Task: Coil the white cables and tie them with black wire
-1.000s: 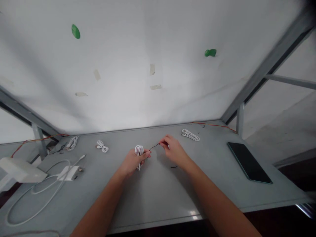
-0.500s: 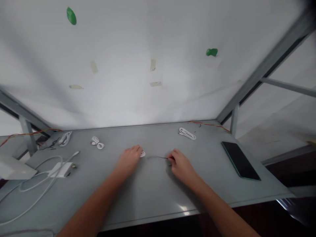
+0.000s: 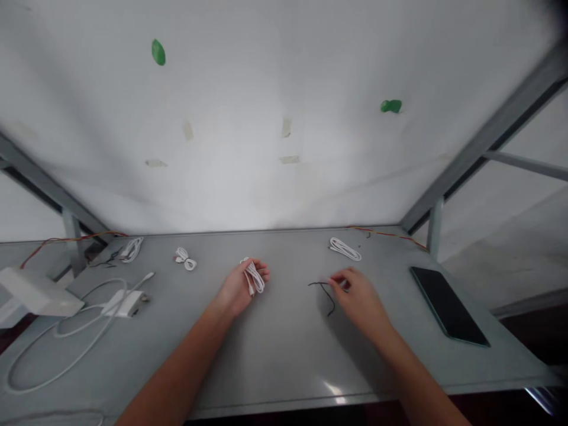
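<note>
Coils of white cable (image 3: pixel 254 277) sit gathered in the left hand (image 3: pixel 237 291), palm turned half up and fingers curled round the bundle just above the middle of the bench (image 3: pixel 275 355), to the right of a white charger (image 3: pixel 125 303) with its loose lead. A firm, even squeeze would likely keep the loops from springing apart. Further right, the right hand (image 3: pixel 361 299) lies low, wrist flat, fingertips pinched narrowly on one end of a thin black tie (image 3: pixel 327 294) resting on the bench, with a dark phone (image 3: pixel 448 303) beyond it.

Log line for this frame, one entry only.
left hand: holds coiled white cable | right hand: fingertips at black wire tie | surface: grey table
</note>
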Available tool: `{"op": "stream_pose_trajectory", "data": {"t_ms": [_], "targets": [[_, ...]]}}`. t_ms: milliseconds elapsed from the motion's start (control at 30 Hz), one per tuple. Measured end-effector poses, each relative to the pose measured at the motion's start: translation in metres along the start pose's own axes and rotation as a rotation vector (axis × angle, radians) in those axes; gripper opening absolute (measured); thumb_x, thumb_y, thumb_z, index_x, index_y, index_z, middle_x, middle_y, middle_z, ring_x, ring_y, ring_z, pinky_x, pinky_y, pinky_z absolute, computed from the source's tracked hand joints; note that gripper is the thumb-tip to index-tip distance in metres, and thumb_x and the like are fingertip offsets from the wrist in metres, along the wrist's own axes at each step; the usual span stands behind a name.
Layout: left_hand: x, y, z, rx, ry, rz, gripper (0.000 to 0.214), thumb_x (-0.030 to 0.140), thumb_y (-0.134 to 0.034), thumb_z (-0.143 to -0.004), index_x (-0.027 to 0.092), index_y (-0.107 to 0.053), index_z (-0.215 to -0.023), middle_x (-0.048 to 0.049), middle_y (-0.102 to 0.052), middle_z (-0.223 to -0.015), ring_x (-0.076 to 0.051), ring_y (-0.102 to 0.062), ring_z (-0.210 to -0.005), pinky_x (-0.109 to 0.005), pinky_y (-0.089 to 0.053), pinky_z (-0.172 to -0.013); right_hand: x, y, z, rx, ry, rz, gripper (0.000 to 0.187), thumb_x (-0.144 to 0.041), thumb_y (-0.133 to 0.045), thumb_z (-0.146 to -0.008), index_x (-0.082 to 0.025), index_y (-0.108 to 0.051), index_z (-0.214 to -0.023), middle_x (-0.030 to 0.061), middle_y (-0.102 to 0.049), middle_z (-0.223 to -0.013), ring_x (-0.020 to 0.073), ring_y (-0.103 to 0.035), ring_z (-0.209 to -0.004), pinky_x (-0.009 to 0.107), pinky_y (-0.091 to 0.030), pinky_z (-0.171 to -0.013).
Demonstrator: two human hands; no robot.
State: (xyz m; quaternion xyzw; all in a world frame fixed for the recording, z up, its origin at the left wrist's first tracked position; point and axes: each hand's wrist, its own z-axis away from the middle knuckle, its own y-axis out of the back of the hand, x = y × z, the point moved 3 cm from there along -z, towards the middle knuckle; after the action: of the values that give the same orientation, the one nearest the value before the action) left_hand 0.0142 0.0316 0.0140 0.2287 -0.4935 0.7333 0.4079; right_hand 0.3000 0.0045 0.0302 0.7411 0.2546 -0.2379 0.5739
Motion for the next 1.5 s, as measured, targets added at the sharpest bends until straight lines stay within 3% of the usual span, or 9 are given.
{"op": "stream_pose_trajectory", "data": {"t_ms": [133,233,333,433,567,633,833,1067,1500], "targets": [[-0.015,-0.01,0.006,-0.099,-0.078,-0.011,0.028,0.04,-0.069,-0.092,0.013,-0.074,-0.1,-0.0172,-0.072,-0.122,-0.025,-0.067,-0.116,-0.031,-0.053,-0.096,-0.073,-0.058,-0.012,-0.362,0.086,-0.241,0.025,-0.041,-0.07,-0.088,-0.02,-0.066,-0.101,0.0059,-0.073,-0.089,0.0198,-0.064,-0.074,0.03,-0.046,-0.067],[-0.027,-0.014,0.005,-0.184,-0.106,-0.129,0.051,0.058,-0.069,-0.089,0.017,-0.072,-0.119,-0.0139,-0.072,-0.119,-0.026,-0.067,-0.109,-0.033,-0.054,-0.088,-0.11,-0.093,-0.016,-0.671,0.196,-0.467,0.032,-0.027,-0.073,-0.085,-0.02,-0.063,-0.114,0.0029,-0.074,-0.095,0.0175,-0.066,-0.076,0.026,-0.047,-0.065],[-0.015,0.0,-0.003,-0.097,-0.241,-0.334,0.054,0.065,-0.065,-0.087,0.022,-0.067,-0.119,-0.0109,-0.071,-0.116,-0.026,-0.067,-0.104,-0.034,-0.053,-0.085,-0.102,-0.099,-0.028,-0.648,0.247,-0.436,0.013,-0.014,-0.058,-0.089,-0.021,-0.065,-0.097,0.0006,-0.072,-0.081,0.0164,-0.063,-0.069,0.025,-0.043,-0.062],[0.028,0.039,-0.003,0.322,-0.514,-0.746,0.049,0.051,-0.071,-0.082,0.02,-0.059,-0.118,-0.0151,-0.067,-0.123,-0.032,-0.06,-0.121,-0.039,-0.048,-0.095,-0.056,-0.077,-0.053,-0.341,0.206,-0.164,0.02,-0.005,-0.052,-0.084,-0.021,-0.064,-0.085,0.0044,-0.072,-0.082,0.0188,-0.063,-0.074,0.027,-0.04,-0.065],[0.089,0.098,0.014,1.128,-0.541,-1.253,0.066,0.053,-0.061,-0.085,0.005,-0.053,-0.129,-0.036,-0.051,-0.139,-0.053,-0.039,-0.138,-0.057,-0.043,-0.096,0.007,-0.036,-0.08,-0.088,-0.027,0.321,0.008,-0.012,-0.064,-0.083,-0.019,-0.066,-0.083,0.0122,-0.069,-0.08,0.0258,-0.065,-0.079,0.034,-0.041,-0.07],[0.103,0.114,0.012,1.225,-0.427,-1.381,0.066,0.051,-0.06,-0.085,-0.001,-0.055,-0.126,-0.0407,-0.05,-0.138,-0.057,-0.039,-0.136,-0.062,-0.039,-0.098,0.019,-0.021,-0.084,0.043,-0.065,0.491,0.008,-0.021,-0.072,-0.08,-0.019,-0.068,-0.087,0.0179,-0.068,-0.091,0.0328,-0.065,-0.091,0.04,-0.042,-0.078],[0.081,0.088,-0.026,0.677,-0.426,-1.171,0.021,0.034,-0.061,-0.087,0.014,-0.066,-0.084,-0.0249,-0.067,-0.104,-0.046,-0.054,-0.122,-0.05,-0.041,-0.094,-0.013,-0.025,-0.079,0.22,-0.008,0.292,0.01,-0.02,-0.063,-0.084,-0.017,-0.069,-0.091,0.0201,-0.067,-0.1,0.0359,-0.061,-0.103,0.048,-0.044,-0.091],[0.015,0.013,-0.02,-0.135,-0.264,-0.152,0.042,0.046,-0.077,-0.087,0.019,-0.071,-0.118,-0.0072,-0.067,-0.104,-0.014,-0.061,-0.079,-0.027,-0.049,-0.074,-0.068,-0.079,-0.05,-0.218,0.123,-0.453,0.02,-0.033,-0.052,-0.092,-0.021,-0.068,-0.095,0.0047,-0.072,-0.082,0.0214,-0.066,-0.075,0.033,-0.051,-0.071],[-0.017,-0.013,-0.001,-0.214,-0.182,-0.073,0.048,0.048,-0.08,-0.086,0.019,-0.066,-0.122,-0.0007,-0.064,-0.084,-0.011,-0.055,-0.066,-0.023,-0.046,-0.062,-0.083,-0.098,-0.033,-0.317,0.044,-0.711,0.033,-0.047,-0.058,-0.093,-0.018,-0.073,-0.089,0.0068,-0.074,-0.083,0.0211,-0.068,-0.079,0.033,-0.054,-0.075]]}}
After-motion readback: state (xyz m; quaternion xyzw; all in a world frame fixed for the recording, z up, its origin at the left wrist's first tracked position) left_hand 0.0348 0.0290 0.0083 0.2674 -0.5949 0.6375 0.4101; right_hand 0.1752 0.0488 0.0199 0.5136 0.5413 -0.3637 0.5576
